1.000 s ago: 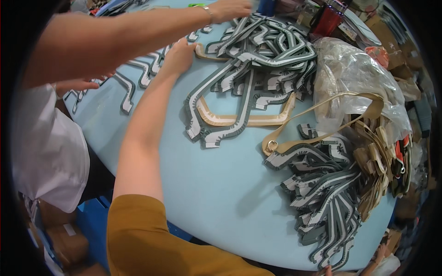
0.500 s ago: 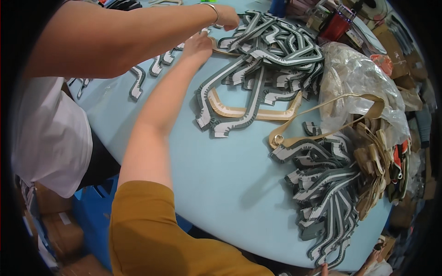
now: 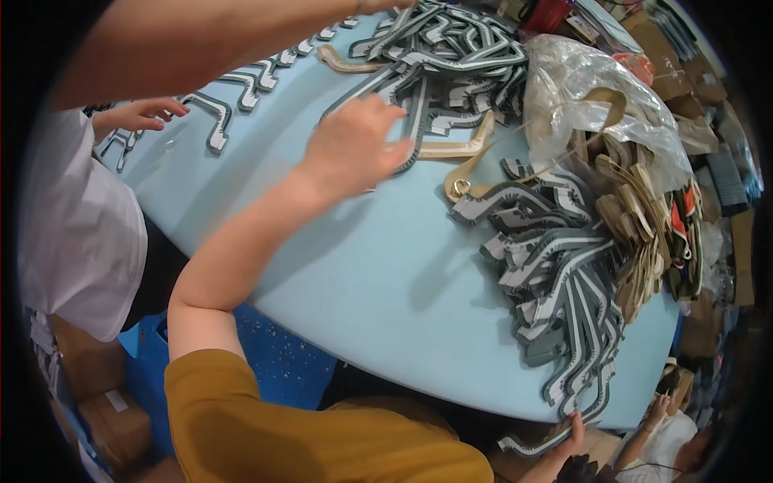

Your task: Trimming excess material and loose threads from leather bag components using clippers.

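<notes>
My left hand [image 3: 351, 146] is over the middle of the table, slightly blurred, with thumb and fingers apart and nothing seen in it. Just beyond its fingers lie long bent dark-grey strips [image 3: 420, 105] with a white band down the middle, and a similar tan strip [image 3: 451, 150]. Low at the right, past the table's near edge, my right hand [image 3: 573, 437] grips one bent grey strip [image 3: 531, 447] by its end. That hand is beside a fanned pile of grey strips [image 3: 576, 322]. A short tan strip [image 3: 342, 61] lies farther off.
Across the upper left reaches a co-worker's bare arm [image 3: 185, 56]; a co-worker's hand [image 3: 141, 117] rests near several spaced-out grey strips [image 3: 214, 121]. A tangled heap of strips [image 3: 475, 48], a clear plastic bag [image 3: 596, 88] and stacked tan straps [image 3: 636, 217] line the right side.
My left hand has drawn back from the short tan strip toward me, fingers opening. My right hand has come further into view with a grey strip. The whole view has shifted.
</notes>
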`<state>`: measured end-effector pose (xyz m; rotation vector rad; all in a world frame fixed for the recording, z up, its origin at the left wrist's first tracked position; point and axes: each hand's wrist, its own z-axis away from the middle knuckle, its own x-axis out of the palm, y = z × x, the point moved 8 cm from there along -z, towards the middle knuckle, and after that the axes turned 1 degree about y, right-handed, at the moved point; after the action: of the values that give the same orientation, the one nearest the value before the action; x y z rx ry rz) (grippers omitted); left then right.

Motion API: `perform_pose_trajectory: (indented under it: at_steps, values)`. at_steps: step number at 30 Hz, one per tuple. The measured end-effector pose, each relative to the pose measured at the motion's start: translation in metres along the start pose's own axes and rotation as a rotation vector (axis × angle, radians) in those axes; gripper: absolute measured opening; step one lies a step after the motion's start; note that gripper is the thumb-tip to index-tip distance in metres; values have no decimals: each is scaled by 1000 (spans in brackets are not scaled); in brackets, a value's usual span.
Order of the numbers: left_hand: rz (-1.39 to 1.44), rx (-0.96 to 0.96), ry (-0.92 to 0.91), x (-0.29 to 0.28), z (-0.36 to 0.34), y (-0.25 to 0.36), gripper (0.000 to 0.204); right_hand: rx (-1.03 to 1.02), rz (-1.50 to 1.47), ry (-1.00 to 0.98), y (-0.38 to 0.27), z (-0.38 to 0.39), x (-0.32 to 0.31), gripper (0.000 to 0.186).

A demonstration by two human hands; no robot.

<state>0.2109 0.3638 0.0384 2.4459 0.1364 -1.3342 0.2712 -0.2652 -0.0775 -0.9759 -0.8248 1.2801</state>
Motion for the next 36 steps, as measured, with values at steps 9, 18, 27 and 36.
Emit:
perform_pose_trajectory:
  at_steps: [9, 18, 27, 36]
  values:
    - [-51, 61, -98, 15, 28, 14, 42, -34, 11, 9, 7, -5, -7, 16]
    - [-604, -43, -1, -28, 18, -6, 29, -57, -60, -8, 3, -2, -1, 14]
    - [-255, 99, -42, 76, -10, 44, 10, -88, 20, -70, 4, -3, -3, 18]
    - [63, 123, -107, 35, 45, 88, 7, -62, -45, -110, 8, -3, -5, 17]
